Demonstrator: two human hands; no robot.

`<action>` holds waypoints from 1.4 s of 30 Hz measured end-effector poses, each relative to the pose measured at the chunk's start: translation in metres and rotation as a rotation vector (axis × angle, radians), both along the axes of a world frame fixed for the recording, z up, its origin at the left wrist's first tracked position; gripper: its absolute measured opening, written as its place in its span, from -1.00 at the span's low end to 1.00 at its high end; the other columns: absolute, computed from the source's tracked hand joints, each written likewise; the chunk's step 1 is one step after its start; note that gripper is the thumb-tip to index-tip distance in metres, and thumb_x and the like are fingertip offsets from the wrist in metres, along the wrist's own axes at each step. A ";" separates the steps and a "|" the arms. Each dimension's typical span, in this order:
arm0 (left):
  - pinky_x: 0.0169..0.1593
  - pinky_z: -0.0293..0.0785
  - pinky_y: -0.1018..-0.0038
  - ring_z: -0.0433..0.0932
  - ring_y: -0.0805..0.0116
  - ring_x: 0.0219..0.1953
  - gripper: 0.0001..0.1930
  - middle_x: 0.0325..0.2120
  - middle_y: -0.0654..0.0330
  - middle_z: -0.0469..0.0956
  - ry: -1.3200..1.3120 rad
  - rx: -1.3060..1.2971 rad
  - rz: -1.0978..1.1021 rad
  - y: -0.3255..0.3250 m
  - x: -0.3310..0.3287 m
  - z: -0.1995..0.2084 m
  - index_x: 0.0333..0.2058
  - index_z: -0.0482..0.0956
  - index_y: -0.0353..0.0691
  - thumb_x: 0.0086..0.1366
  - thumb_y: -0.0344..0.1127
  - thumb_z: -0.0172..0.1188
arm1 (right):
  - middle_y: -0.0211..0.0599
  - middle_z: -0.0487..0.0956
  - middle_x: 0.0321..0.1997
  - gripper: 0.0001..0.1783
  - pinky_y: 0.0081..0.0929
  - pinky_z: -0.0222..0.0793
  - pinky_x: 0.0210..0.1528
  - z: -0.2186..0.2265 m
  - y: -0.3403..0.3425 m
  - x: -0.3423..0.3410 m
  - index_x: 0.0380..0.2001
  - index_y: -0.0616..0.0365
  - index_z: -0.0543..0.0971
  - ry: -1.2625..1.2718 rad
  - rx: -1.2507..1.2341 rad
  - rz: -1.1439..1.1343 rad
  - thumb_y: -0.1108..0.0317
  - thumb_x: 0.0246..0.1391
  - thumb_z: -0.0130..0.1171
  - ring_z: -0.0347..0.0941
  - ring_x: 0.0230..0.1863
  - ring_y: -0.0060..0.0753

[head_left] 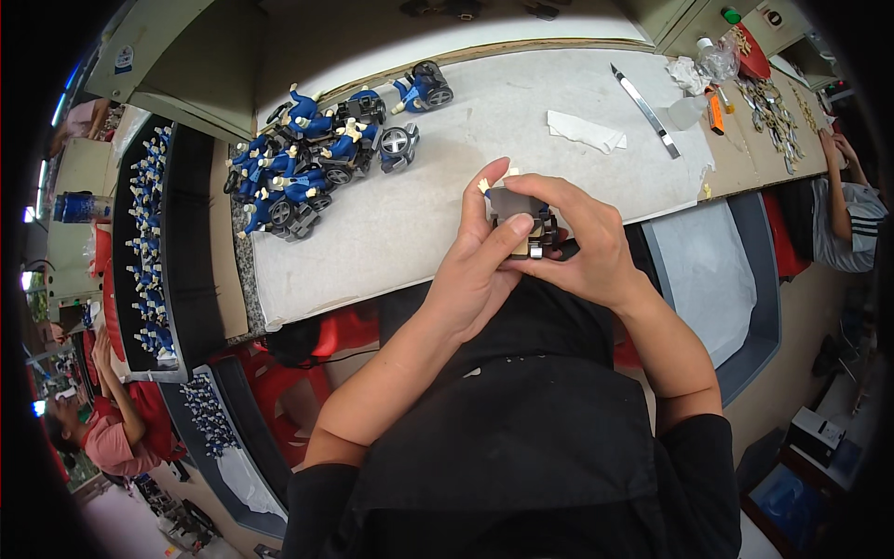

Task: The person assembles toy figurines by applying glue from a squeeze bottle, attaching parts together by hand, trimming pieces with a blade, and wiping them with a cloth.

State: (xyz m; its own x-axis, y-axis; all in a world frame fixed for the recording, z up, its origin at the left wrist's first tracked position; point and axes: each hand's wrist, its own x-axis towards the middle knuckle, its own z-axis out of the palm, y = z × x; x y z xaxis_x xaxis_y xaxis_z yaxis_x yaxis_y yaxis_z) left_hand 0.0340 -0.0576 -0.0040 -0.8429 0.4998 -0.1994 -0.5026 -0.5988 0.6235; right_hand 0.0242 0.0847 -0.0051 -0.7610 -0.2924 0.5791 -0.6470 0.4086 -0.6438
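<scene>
Both my hands hold a small dark toy vehicle above the front edge of the white-covered bench. My left hand wraps its near left side, with the thumb pressed on the dark body. My right hand closes round the right side, fingers bent over the top. A bit of pale and blue, perhaps part of a toy figure, shows at the upper left of the vehicle. My fingers hide much of its underside. At the left of the bench lies a heap of toy vehicles with blue figures.
A long black tray with rows of blue figures stands left. Towards the right lie a knife, a folded white tissue and an orange cutter. A grey bin sits below the bench. Other people work at both sides.
</scene>
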 end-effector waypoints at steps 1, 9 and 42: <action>-0.06 0.33 0.40 0.29 0.42 -0.08 -0.39 -0.07 0.16 0.17 -0.004 0.012 -0.009 0.000 0.001 0.001 0.19 -0.16 0.06 0.26 -0.41 -0.06 | -0.18 0.51 -0.22 -0.36 -0.47 0.45 -0.31 -0.001 0.000 0.001 -0.12 0.12 0.41 0.018 -0.013 -0.001 0.41 -0.42 0.37 0.50 -0.29 -0.21; -0.08 0.32 0.42 0.27 0.47 -0.13 -0.36 -0.12 0.17 0.17 -0.031 -0.008 -0.011 -0.003 0.003 0.000 0.19 -0.16 0.07 0.24 -0.43 -0.04 | -0.17 0.51 -0.21 -0.37 -0.48 0.45 -0.31 -0.011 -0.003 0.002 -0.13 0.15 0.43 0.046 -0.063 0.001 0.40 -0.43 0.39 0.50 -0.28 -0.23; -0.09 0.33 0.36 0.32 0.15 -0.07 -0.07 -0.10 0.08 0.18 0.991 -0.893 -0.241 -0.030 -0.010 0.009 0.17 0.04 -0.11 -0.18 -0.22 0.41 | -0.17 0.42 -0.06 -0.16 -0.47 0.33 -0.03 -0.033 -0.010 0.035 -0.02 0.29 0.27 -0.432 -0.562 0.055 0.45 -0.47 0.47 0.40 -0.06 -0.40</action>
